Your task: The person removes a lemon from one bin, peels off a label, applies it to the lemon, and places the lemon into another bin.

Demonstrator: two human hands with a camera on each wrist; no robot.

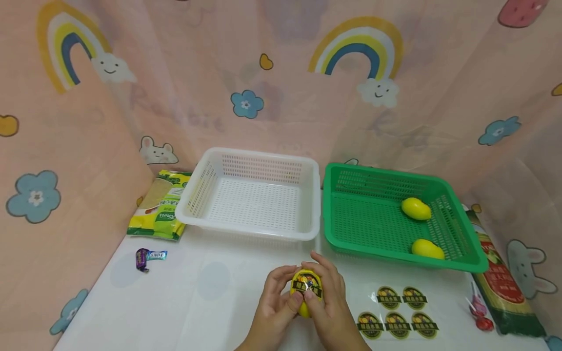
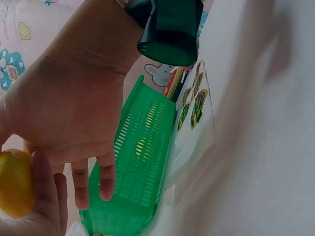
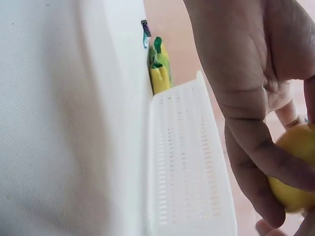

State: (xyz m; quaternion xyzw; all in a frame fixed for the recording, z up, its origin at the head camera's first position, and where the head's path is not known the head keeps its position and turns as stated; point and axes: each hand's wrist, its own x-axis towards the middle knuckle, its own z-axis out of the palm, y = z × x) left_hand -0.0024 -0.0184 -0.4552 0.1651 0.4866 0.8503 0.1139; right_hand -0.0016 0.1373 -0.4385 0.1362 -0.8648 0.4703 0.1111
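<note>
Both hands hold one yellow mango-shaped fruit [image 1: 306,292] just above the white table, near its front edge. A round black-and-yellow sticker [image 1: 307,284] lies on the fruit's top face, and both thumbs press on it. My left hand [image 1: 285,288] cups the fruit from the left and my right hand [image 1: 318,283] from the right, fingers curled round it. The left wrist view shows the fruit [image 2: 15,183] at the lower left between fingers. In the right wrist view the fruit [image 3: 295,169] sits at the right edge.
A white basket [image 1: 199,195] stands behind the hands. Right of it a green basket [image 1: 364,243] holds two yellow fruits [image 1: 416,208]. A sticker sheet [image 1: 397,312] lies at the right. A green packet [image 1: 160,207] and a candy [image 1: 149,256] lie left; a noodle pack [image 1: 500,280] right.
</note>
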